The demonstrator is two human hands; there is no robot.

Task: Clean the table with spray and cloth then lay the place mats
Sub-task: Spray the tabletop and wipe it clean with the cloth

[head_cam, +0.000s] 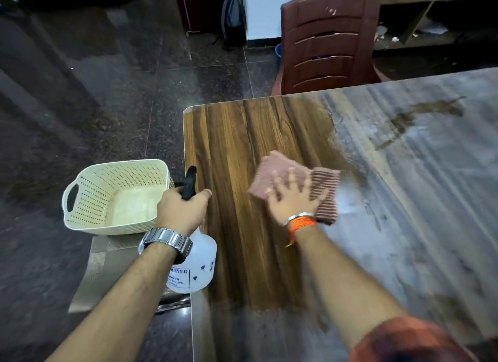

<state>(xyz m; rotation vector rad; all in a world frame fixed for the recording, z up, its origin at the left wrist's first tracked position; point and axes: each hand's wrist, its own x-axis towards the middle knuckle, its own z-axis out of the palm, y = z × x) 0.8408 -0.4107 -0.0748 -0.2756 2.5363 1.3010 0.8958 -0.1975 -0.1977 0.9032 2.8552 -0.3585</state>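
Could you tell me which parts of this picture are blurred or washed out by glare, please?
In the head view, the right hand and the cloth under it are motion-blurred; the left hand gripping the spray bottle is sharp; pale glare washes out the right side of the table.

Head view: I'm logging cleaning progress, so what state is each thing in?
table: near part dark wood, rest filmy grey.
cloth: flat on table, pressed under right hand; blurred.
spray bottle: at table's edge, gripped by left hand at its black head.
basket: upright, empty.
place mats: beside table under basket, not laid.
chair: upright at table's far side.
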